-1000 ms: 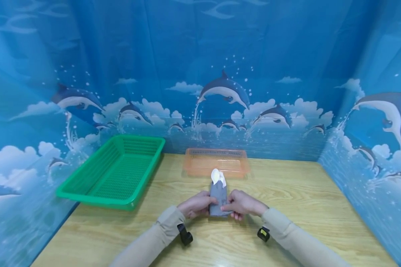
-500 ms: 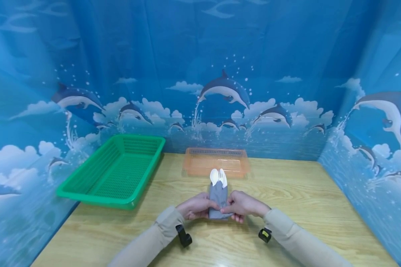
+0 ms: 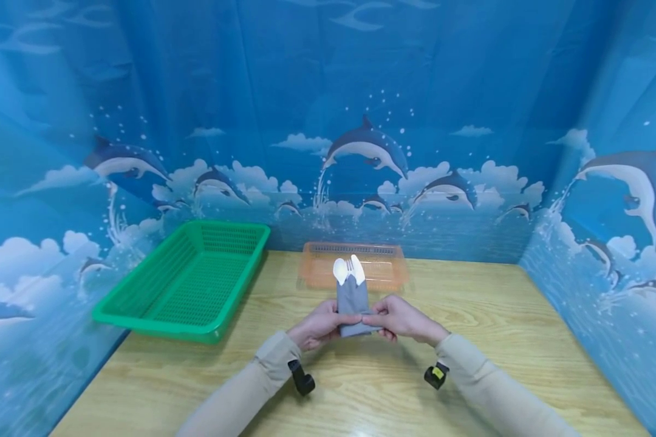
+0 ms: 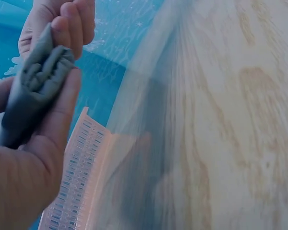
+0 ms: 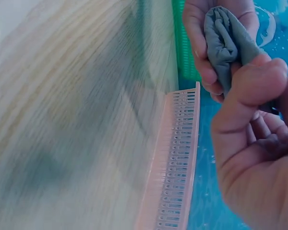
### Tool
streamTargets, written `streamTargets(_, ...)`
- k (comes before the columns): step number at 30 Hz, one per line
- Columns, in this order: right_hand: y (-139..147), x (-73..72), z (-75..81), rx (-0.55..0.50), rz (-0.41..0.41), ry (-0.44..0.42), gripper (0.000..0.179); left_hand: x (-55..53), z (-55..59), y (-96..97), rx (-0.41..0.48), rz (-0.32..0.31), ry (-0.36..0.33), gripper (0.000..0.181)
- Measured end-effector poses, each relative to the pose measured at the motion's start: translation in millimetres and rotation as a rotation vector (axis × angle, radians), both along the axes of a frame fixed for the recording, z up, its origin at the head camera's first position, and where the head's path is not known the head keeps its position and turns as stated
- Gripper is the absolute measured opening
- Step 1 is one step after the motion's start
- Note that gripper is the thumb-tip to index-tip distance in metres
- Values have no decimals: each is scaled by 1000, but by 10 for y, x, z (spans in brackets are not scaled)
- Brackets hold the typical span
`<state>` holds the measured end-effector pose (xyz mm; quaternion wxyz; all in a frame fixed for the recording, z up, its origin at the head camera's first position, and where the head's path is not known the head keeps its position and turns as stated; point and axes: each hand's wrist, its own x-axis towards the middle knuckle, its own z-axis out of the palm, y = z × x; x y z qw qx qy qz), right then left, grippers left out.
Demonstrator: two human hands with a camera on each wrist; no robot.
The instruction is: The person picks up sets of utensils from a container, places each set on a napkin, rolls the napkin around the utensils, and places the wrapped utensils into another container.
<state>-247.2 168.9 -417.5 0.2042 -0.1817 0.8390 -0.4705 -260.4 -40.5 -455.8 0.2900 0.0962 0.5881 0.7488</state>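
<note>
A folded grey cloth napkin (image 3: 352,301) is held up over the table, with a white spoon (image 3: 341,271), a white fork (image 3: 351,266) and a white knife (image 3: 358,269) sticking out of its top. My left hand (image 3: 321,323) grips the napkin from the left, thumb across its front. From the right, my right hand (image 3: 407,320) pinches a flap of the cloth near the lower edge. Both wrist views show the bunched bottom end of the napkin (image 4: 36,88), its layers folded over each other. The cutlery handles are hidden inside the cloth.
A large green basket (image 3: 218,315) stands on the left of the wooden table (image 3: 470,340). At the back middle lies a shallow translucent orange basket (image 3: 396,270), behind the cutlery tips. Blue dolphin-printed curtains (image 3: 284,91) enclose the back and both sides.
Both hands have raised the napkin with its cutlery up and slightly left. It now tilts a little to the left, and the white tips overlap the orange basket more.
</note>
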Motion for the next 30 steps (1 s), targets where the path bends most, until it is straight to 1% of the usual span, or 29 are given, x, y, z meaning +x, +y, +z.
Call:
streamTargets(4, 14, -26, -8, -54, 12, -43, 27, -3, -3, -7, 12, 23, 12, 41)
streamTargets(7, 35, -48, -39, -106, 17, -102, 25, -2, -18, 0, 17, 37, 20, 43)
streamTargets(11, 49, -54, -81, -156, 5, -154, 24, 6, -41, 25, 20, 65, 51, 48)
streamTargets(15, 12, -22, -83, -156, -22, -136, 28, 15, -51, 40, 16, 125, 84, 52)
streamTargets(18, -25, 12, -59, -155, -69, -125, 28, 13, -61, 50, 8, 163, 102, 53)
streamTargets(20, -44, 32, -38, -163, -107, -125, 25, 12, -69, 54, 10, 178, 102, 54)
streamTargets(23, -70, 53, -13, -173, -173, -99, 23, 11, -77, 52, 16, 186, 104, 54)
streamTargets(27, -103, 71, -1, -190, -246, -60, 24, 7, -72, 46, 19, 189, 111, 53)
streamTargets(30, -113, 85, 2, -188, -280, -70, 22, 2, -65, 49, 11, 183, 124, 55)
